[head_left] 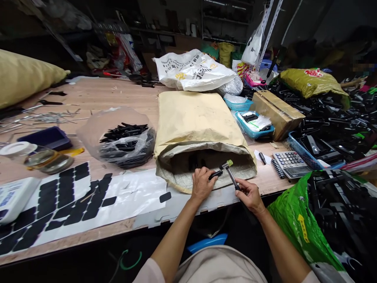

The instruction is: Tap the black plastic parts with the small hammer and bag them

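Note:
My left hand [202, 184] is closed around a small black plastic part [216, 174] at the open mouth of a tan woven sack [194, 122] lying on the wooden table [97, 94]. My right hand [249, 195] grips the black handle of a small hammer [230, 171] with a yellow-green head. The hammer head sits right at the end of the black part, just in front of the sack's opening. More dark parts show faintly inside the sack.
A clear bag of black parts [123, 141] lies left of the sack. White sheets with black pads [67, 196] cover the near left. A calculator [290, 163], blue baskets [253, 125], a cardboard box [277, 112] and a green bag [297, 224] crowd the right.

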The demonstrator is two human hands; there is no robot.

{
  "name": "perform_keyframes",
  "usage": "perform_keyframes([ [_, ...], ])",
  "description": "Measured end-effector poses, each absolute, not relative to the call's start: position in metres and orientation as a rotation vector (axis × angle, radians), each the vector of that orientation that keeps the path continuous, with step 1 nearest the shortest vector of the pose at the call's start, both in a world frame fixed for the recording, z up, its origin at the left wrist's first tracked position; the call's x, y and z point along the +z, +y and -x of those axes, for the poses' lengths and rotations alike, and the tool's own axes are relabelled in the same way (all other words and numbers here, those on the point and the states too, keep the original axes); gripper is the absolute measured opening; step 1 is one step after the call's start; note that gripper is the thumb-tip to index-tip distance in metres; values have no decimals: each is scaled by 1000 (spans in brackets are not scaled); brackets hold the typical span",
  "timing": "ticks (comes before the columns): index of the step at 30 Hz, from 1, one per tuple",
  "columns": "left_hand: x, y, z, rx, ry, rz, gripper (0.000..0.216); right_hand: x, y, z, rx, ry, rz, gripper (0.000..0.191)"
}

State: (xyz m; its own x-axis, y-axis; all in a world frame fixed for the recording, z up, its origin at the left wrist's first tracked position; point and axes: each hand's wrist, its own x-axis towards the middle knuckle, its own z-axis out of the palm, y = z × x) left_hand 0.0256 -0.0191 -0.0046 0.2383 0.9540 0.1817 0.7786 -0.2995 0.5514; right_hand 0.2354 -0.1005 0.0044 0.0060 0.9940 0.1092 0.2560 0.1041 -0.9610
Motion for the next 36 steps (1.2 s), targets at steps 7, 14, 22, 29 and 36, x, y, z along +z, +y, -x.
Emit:
perform_keyframes([
  [7, -3, -19, -26, 697, 1593, -2171, 22, 6, -101, -233, 862, -1591, 1388, 44],
  [14, 1, -21, -27, 693, 1612, -2123, 21, 5, -99, -229, 922, -1624, 1340, 47],
  [22, 2, -20, -27, 726, 1626, -2133, 21, -11, -90, -239, 1066, -1272, 1219, 45],
  [29, 3, -92, -3, 839, 1095, -2268, 32, -17, -91, -242, 1080, -1218, 1201, 45],
  [36, -40, -167, 20, 375, 1026, -1955, 37, -19, -91, -241, 1103, -1225, 1204, 45],
])
